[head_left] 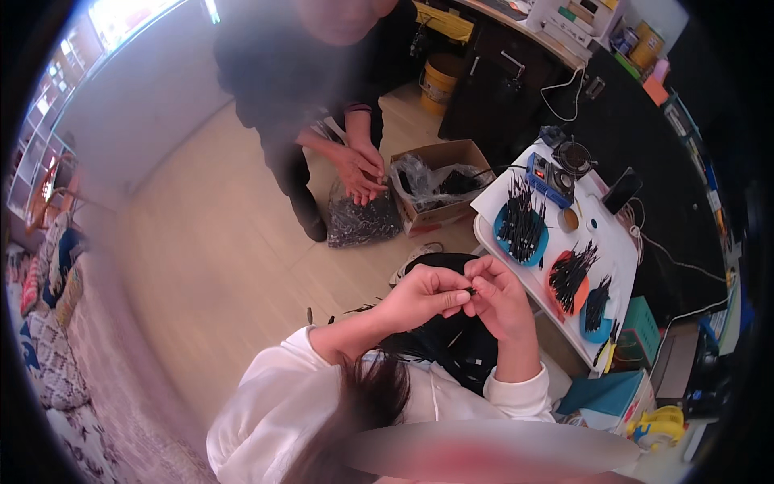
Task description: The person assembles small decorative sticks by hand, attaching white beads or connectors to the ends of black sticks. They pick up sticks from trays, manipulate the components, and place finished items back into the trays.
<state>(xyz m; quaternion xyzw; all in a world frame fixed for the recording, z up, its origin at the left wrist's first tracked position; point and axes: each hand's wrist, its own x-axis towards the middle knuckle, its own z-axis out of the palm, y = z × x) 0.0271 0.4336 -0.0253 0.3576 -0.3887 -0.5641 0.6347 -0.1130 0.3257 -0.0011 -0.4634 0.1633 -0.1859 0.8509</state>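
A white tabletop stands on the right, carrying an orange bowl between two blue bowls, all heaped with thin black leads. Beyond it, a cardboard box sits on the pale floor, near a co-worker's hands. The left grip and right grip meet, fingertips closed on a small dark piece held above the lap, left of the tabletop.

"Bright in here?"
"Very. That glaring white window stands above the plain greyish-white wall and smooth tan floor."
"Furniture?"
"Black-fronted cabinet, white-topped counter, and opposite, a pinkish fabric-covered couch or bed."
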